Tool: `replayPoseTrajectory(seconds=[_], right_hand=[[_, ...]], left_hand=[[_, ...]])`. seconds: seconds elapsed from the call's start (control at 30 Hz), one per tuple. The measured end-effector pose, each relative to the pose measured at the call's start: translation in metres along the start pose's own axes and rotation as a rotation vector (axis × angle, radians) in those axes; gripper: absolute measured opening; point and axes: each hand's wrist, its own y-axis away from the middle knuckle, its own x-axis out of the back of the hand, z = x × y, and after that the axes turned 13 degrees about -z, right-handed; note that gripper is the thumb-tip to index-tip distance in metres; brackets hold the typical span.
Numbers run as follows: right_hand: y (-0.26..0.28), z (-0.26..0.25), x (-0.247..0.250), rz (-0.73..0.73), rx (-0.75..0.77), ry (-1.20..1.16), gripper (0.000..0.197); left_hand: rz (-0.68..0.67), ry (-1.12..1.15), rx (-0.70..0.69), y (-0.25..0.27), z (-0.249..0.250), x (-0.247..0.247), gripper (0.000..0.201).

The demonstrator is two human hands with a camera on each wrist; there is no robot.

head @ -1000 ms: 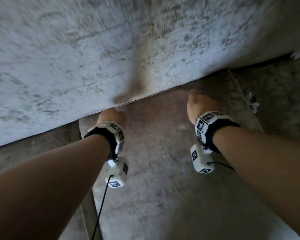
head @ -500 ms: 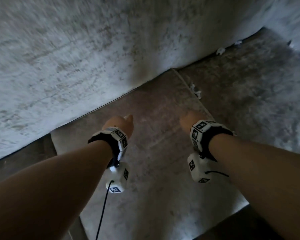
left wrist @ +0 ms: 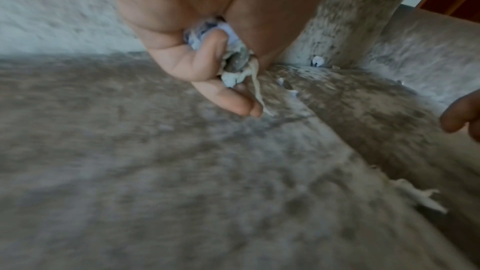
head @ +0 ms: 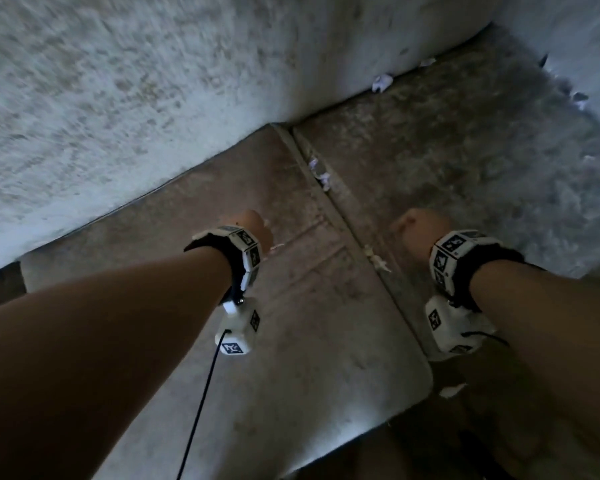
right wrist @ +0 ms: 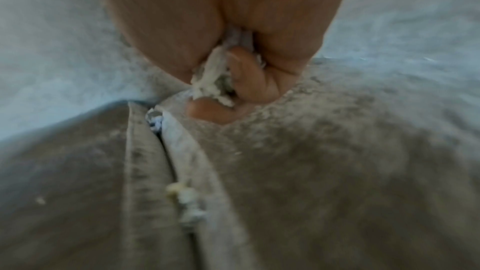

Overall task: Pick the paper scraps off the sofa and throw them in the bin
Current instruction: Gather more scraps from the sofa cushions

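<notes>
My left hand [head: 253, 226] hovers over the left seat cushion, its fingers curled round a wad of paper scraps [left wrist: 231, 63] with one strip hanging down. My right hand [head: 418, 230] hovers over the right cushion and grips its own bunch of scraps [right wrist: 213, 75]. Loose white scraps lie in the seam between the cushions, one pair far up [head: 319, 171] and one close between my wrists [head: 376, 259]. More scraps sit at the foot of the backrest [head: 381, 81] and along the right armrest [head: 577, 98]. No bin shows in any view.
The grey sofa backrest [head: 118, 98] rises at the left and top. The armrest [head: 586, 36] closes the far right. A scrap [head: 451, 389] lies below the front corner of the left cushion. A cable hangs from the left wrist camera [head: 236, 334].
The view has swung right along the sofa, bringing the right cushion, seam scraps and armrest into sight. Both fists have drawn back from the backrest, staying closed.
</notes>
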Motion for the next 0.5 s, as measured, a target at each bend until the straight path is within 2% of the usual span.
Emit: replayPoseTrajectory(seconds=[0.07,0.13,0.2,0.3,0.43,0.5], right_hand=[[-0.001,0.016,0.006,0.024,0.056,-0.036,0.023],[0.001,0.022,0.011,-0.030,0.119,0.020,0.021],[0.000,0.024,0.009,-0.108,0.206,0.094,0.022],[-0.008,0.026,0.007,-0.146,0.346,0.269,0.033],[-0.018,0.020,0.000,-0.203,0.479,0.605,0.065],[-0.022,0.016,-0.004,-0.220,0.512,0.693,0.066]], left_hand=[[-0.067,-0.103,-0.078,0.001,0.020,-0.012,0.027],[-0.015,-0.172,-0.166,0.010,0.043,-0.024,0.034],[0.040,-0.174,-0.178,0.007,0.063,-0.032,0.052],[0.101,-0.435,-0.132,0.011,0.090,-0.029,0.063],[0.137,-0.577,-0.177,0.008,0.111,-0.027,0.045],[0.131,-0.659,-0.176,-0.001,0.118,-0.030,0.036]])
